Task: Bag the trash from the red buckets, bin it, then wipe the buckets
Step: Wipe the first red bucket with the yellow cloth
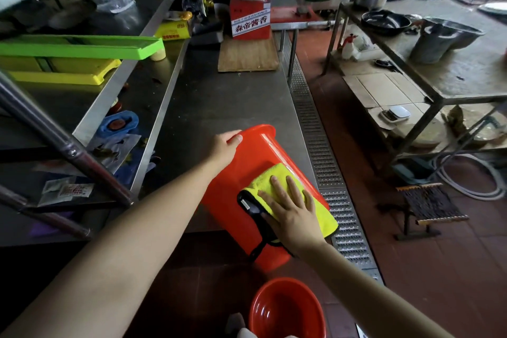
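Here I have the red bucket (pixel 247 173) tipped on its side at the near edge of the steel counter (pixel 225 96), its rim pointing toward twelve o'clock and its base hanging out over the floor toward me. My left hand (pixel 225 147) grips the rim at the bucket's eleven o'clock, fingers curled over the lip. My right hand (pixel 290 211) lies flat, fingers straight and spread, pressing a yellow cloth (pixel 277 184) with black edging against the bucket's upturned side wall. A second red bucket (pixel 286 310) stands upright on the floor at six o'clock, just below the first, its mouth open to me.

Farther up the counter at twelve o'clock lies a wooden board (pixel 247 56), with a red carton (pixel 251 20) bearing white label text standing at its far end. At ten o'clock, on the shelf, sit a green tray (pixel 82 46) and a yellow tray (pixel 60 71) beneath it. A perforated metal floor drain (pixel 321 151) runs alongside the counter at two o'clock, and beyond it at three o'clock stands a metal table (pixel 452 74) carrying steel pots (pixel 439 38).
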### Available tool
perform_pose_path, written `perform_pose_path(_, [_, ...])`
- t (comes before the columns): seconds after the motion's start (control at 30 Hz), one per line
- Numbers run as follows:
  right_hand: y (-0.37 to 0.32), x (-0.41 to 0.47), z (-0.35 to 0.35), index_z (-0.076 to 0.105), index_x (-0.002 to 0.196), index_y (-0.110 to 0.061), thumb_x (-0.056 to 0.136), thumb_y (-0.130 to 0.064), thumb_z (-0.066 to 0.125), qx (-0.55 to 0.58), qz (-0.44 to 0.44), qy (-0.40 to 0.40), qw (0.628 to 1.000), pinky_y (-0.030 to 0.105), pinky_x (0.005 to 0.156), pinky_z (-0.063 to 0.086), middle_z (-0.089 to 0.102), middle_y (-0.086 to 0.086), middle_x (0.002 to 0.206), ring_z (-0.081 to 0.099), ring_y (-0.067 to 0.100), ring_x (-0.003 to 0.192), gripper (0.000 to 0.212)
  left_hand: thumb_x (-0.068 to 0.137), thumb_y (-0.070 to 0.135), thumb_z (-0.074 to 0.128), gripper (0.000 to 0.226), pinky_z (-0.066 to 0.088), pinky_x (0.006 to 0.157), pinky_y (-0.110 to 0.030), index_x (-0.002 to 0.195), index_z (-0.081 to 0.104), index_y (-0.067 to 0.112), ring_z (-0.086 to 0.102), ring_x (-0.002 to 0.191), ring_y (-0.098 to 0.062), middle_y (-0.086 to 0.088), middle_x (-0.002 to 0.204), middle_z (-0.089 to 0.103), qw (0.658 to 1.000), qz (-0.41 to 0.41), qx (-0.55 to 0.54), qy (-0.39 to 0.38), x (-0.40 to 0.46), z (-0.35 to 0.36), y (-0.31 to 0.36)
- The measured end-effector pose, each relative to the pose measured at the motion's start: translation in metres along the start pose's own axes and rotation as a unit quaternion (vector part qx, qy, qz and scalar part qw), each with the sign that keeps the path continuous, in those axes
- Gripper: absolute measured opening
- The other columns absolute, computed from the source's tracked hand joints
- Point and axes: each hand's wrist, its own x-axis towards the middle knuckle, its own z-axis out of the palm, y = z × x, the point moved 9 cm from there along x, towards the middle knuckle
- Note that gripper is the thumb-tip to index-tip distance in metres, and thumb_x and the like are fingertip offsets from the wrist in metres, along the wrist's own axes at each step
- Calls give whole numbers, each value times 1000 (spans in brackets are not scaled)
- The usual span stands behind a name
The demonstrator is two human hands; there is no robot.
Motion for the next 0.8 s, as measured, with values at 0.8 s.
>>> perform_pose_path(0.8, [-49,80,1,27,152,-49,98,-65,30,-63,-123,-30,990,59,119,17,6,-8,168,1,31,155,57,97,14,58,32,40,75,1,129,62,9,57,106,-2,-1,126,64,992,2,-2,-122,6,-6,-16])
